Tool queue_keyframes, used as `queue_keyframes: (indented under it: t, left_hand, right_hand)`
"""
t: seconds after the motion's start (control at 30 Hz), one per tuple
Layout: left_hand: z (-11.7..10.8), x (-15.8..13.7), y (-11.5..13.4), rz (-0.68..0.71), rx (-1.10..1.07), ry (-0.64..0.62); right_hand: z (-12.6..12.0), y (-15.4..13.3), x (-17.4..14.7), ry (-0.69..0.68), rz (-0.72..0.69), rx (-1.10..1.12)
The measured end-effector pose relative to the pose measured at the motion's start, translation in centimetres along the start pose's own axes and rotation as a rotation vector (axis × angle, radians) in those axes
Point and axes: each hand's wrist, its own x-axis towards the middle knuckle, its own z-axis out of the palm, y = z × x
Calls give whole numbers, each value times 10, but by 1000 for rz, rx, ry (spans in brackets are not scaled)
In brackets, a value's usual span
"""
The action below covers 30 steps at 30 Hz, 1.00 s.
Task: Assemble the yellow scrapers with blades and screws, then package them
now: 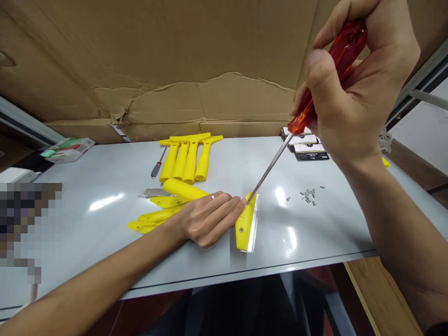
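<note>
My right hand (353, 88) is closed around the red handle of a screwdriver (301, 114). Its steel shaft slants down to the left, and the tip meets a screw near the far end of a yellow scraper head (245, 228). A shiny metal blade (254, 224) runs along that head's right edge, and a second screw shows nearer to me. My left hand (212, 219) lies over the scraper from the left, fingers wrapped around its handle and pressing it to the table. Most of that handle is hidden under the hand.
Several yellow scraper handles (189, 158) lie at the back beside a small screwdriver (156, 169). More yellow parts (157, 219) lie left of my left hand. Loose screws (308, 196) are scattered on the right, before black-and-white packs (310, 151). Cardboard (210, 60) stands behind the table.
</note>
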Motion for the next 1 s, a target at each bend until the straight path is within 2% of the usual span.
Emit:
queue_keyframes:
  t: [0.17,0.23,0.37,0.63,0.73,0.9,1.0]
  left_hand:
    - [-2,7,-2,-8,18,-31]
    - [-2,8,-4,46,22,-3]
    - [0,5,-8,49,37,30]
    - [-5,19,-11,111,50,44]
    - [-6,22,-12,125,55,48]
    - [-5,20,-12,156,91,54]
    - [-5,18,-12,172,116,47]
  right_hand:
    - [3,1,1,32,-24,-17]
    - [2,0,1,23,-42,-20]
    - [2,-3,0,8,25,27]
    - [2,-2,0,9,31,75]
    - [-2,-3,1,-2,9,-6]
    - [-6,-12,3,-67,60,-118]
    - [-6,-14,4,-46,60,-123]
